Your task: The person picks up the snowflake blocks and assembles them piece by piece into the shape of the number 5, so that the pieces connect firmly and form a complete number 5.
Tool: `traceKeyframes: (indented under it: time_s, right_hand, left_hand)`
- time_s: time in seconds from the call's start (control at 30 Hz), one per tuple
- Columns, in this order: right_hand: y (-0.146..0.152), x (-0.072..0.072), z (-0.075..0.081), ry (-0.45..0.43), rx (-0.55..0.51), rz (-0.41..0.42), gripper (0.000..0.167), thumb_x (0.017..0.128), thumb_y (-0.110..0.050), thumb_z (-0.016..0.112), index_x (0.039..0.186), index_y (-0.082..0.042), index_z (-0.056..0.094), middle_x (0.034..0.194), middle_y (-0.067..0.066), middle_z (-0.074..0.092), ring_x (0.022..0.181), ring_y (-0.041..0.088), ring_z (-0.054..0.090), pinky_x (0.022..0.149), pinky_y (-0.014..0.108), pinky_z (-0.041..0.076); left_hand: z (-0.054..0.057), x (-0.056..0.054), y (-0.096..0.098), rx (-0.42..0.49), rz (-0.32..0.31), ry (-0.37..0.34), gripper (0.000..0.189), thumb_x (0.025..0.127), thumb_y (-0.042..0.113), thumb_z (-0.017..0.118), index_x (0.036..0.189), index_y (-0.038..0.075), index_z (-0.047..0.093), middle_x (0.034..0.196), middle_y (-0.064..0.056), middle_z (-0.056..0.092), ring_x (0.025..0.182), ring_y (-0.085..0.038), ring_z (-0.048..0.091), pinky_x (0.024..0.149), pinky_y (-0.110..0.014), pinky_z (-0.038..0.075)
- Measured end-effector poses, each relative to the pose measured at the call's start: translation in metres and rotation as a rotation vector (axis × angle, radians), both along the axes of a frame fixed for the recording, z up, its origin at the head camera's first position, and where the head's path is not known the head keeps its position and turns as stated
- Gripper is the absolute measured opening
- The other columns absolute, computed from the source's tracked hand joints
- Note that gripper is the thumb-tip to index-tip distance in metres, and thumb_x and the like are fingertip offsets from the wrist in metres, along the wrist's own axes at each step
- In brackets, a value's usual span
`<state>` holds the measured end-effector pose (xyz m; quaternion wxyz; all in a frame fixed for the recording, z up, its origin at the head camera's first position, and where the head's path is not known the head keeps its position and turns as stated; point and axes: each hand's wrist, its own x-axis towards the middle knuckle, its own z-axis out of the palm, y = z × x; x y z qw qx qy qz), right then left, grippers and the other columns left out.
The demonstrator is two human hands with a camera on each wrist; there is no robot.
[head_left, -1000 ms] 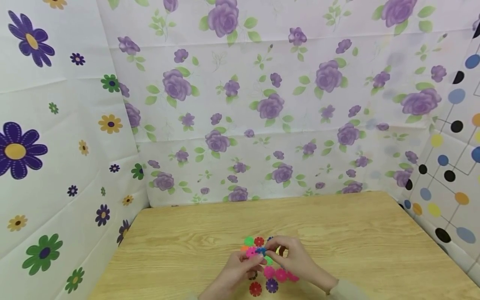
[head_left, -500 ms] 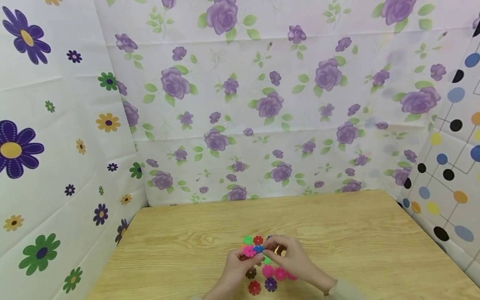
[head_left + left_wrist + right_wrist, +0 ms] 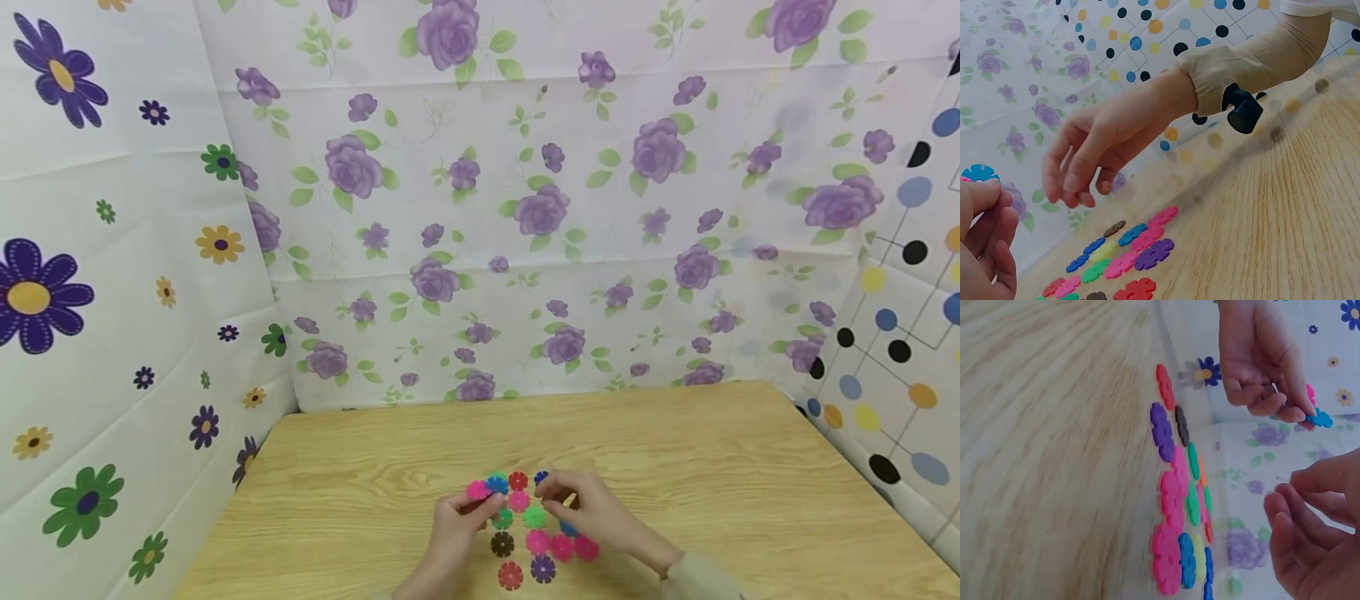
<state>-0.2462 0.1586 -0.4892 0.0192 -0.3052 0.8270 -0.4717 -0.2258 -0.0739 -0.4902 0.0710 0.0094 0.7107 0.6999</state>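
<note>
My left hand point(image 3: 452, 527) pinches a blue snowflake disc point(image 3: 497, 484) between thumb and fingers. A pink snowflake disc point(image 3: 477, 490) is attached to its left side, and the pair is held up above the table. To the right, my right hand point(image 3: 596, 512) hovers over the other discs, its fingers loosely bent around nothing, as the right wrist view confirms. Below the hands lie a green disc point(image 3: 535, 517), a brown disc point(image 3: 502, 544), a purple disc point(image 3: 543, 569) and a red disc point(image 3: 511, 575). A yellow disc point(image 3: 1105, 250) shows in the left wrist view.
Several more flat notched discs, among them a pink disc point(image 3: 562, 547) and a far red disc point(image 3: 518, 481), lie in loose rows on the wooden table point(image 3: 360, 500). Patterned cloths, including a purple-rose cloth point(image 3: 540, 212), hang behind and at both sides.
The right hand has let go of the blue disc and drawn slightly apart to the right. The left hand has moved left and up with the joined pink and blue discs, uncovering discs beneath.
</note>
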Motion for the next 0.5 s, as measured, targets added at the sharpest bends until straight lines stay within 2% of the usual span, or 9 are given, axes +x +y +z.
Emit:
traceKeyframes:
  time_s: [0.2, 0.33, 0.5]
  right_hand:
    - [0.0046, -0.0022, -0.0031, -0.031, 0.122, 0.021, 0.008, 0.091, -0.009, 0.064, 0.098, -0.007, 0.069, 0.092, 0.007, 0.07, 0.078, 0.002, 0.06, 0.07, 0.019, 0.053]
    - [0.0066, -0.0044, -0.0058, -0.04, 0.165, 0.018, 0.008, 0.089, -0.005, 0.065, 0.096, -0.006, 0.069, 0.089, 0.005, 0.07, 0.076, 0.0, 0.059, 0.068, 0.018, 0.053]
    - [0.0088, -0.0081, -0.0109, -0.039, 0.188, 0.016, 0.009, 0.086, -0.002, 0.067, 0.095, -0.006, 0.068, 0.086, 0.004, 0.069, 0.075, -0.001, 0.058, 0.068, 0.018, 0.053]
  left_hand:
    - [-0.0043, -0.0022, -0.007, -0.003, 0.011, -0.016, 0.035, 0.087, 0.033, 0.071, 0.105, 0.003, 0.072, 0.093, -0.003, 0.075, 0.074, -0.007, 0.063, 0.071, -0.023, 0.049]
    - [-0.007, -0.003, -0.0095, 0.006, 0.014, -0.032, 0.034, 0.088, 0.031, 0.07, 0.106, 0.002, 0.072, 0.092, -0.002, 0.075, 0.075, -0.006, 0.064, 0.068, -0.021, 0.049]
    - [-0.0064, -0.0028, -0.0102, 0.02, 0.005, -0.033, 0.037, 0.092, 0.029, 0.067, 0.107, -0.005, 0.069, 0.087, 0.002, 0.074, 0.073, -0.005, 0.064, 0.065, -0.018, 0.048]
